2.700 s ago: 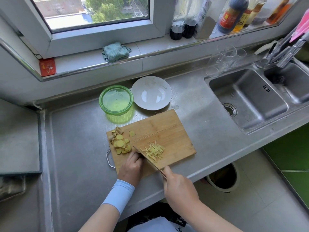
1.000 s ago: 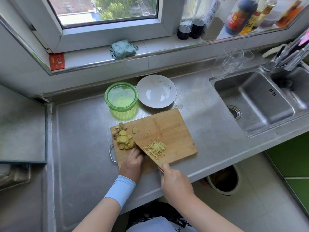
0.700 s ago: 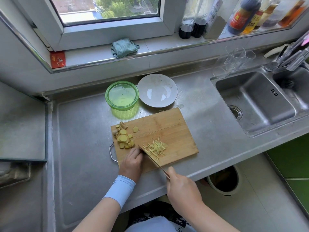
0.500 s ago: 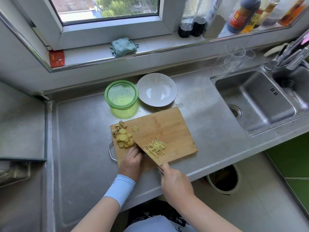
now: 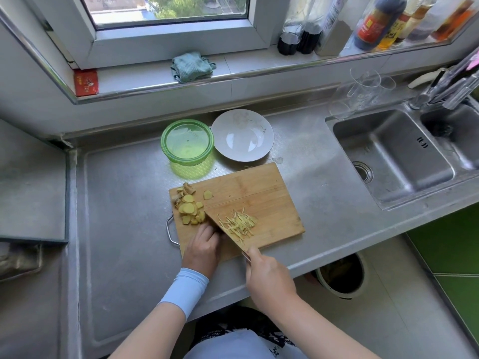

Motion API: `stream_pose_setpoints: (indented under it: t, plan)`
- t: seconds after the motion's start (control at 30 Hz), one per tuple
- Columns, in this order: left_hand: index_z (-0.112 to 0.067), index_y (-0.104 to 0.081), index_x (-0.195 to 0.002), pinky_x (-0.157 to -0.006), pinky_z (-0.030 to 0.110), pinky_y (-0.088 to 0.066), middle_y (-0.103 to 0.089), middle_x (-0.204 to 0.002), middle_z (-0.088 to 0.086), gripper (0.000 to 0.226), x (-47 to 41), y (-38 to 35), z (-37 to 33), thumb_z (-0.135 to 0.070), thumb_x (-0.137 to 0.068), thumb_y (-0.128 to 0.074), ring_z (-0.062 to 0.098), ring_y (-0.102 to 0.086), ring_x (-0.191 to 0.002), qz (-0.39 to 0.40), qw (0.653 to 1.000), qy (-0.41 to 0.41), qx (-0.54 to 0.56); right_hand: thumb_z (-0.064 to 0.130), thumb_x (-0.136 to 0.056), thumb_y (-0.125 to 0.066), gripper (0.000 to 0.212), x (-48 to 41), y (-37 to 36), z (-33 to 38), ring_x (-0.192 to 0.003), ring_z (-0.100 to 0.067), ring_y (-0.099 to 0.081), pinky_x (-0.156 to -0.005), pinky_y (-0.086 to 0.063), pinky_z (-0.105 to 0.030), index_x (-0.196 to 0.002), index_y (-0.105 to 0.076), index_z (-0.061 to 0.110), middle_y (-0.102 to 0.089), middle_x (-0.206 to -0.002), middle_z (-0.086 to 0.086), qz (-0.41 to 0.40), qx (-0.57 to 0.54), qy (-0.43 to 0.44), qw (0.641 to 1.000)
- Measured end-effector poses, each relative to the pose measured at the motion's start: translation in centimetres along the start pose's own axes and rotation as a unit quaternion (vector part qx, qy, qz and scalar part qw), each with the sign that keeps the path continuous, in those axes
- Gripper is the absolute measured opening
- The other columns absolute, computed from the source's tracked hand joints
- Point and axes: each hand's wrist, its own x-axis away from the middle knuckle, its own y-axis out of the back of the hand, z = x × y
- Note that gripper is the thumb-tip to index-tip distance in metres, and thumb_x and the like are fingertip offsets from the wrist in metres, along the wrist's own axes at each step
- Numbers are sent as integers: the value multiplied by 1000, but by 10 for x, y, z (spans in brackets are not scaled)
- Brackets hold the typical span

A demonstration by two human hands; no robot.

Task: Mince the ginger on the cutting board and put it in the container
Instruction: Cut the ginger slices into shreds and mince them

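Note:
A wooden cutting board [image 5: 248, 187] lies on the steel counter. Ginger slices [image 5: 190, 207] are piled at its left end and thin ginger strips [image 5: 238, 222] lie near its middle. My right hand [image 5: 268, 277] grips the handle of a cleaver [image 5: 220, 225], whose broad blade stands tilted between the slices and the strips. My left hand [image 5: 203, 246] rests on the board just left of the blade, with curled fingers on ginger at the blade's side. The green lidded container [image 5: 187, 142] stands behind the board.
A white plate [image 5: 243, 136] sits beside the container. A double sink [image 5: 399, 156] lies to the right with glasses [image 5: 363, 90] behind it. Bottles [image 5: 373, 22] and a folded cloth [image 5: 191, 66] are on the windowsill. A bin [image 5: 339, 277] stands on the floor below the counter edge.
The cleaver has rocked up and down beside the strips, its blade now tilted with the flat showing. My left hand stays next to the blade. The view has shifted slightly.

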Motion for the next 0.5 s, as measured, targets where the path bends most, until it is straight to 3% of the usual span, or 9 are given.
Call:
stream_pose_setpoints:
  t: [0.17,0.3,0.4,0.5]
  plan:
    - [0,-67,-78,-63,39,-55,-65,-88,15,23,0,0,0,-6,-88,-48,34,-62,-87,-1,1000,11,6,25,-104,-36,10,6,3,-3,-68,-25,-52,-59,-38,-35,-113,-40,22,-57,-77,1,-6,-17,5,1000]
    - [0,-67,-83,-64,41,-54,-65,-94,14,12,2,-3,5,6,-79,-58,33,-60,-90,13,1000,21,8,26,-105,-35,5,22,2,-10,-64,-23,-49,-47,-28,-29,-102,-33,24,-44,-67,6,1,-5,1,1000]
    - [0,-69,-83,-67,39,-56,-66,-94,14,18,2,-3,4,-4,-87,-51,33,-62,-92,11,1000,16,12,26,-105,-36,5,15,3,-6,-70,-25,-56,-53,-36,-31,-109,-35,24,-53,-74,2,7,-6,-3,1000]
    - [-1,-69,-80,-66,38,-56,-66,-90,15,19,1,0,3,-7,-86,-51,34,-62,-91,13,1000,19,7,25,-104,-37,6,2,5,3,-75,-29,-59,-61,-40,-34,-101,-33,24,-59,-81,-3,4,-10,2,1000]
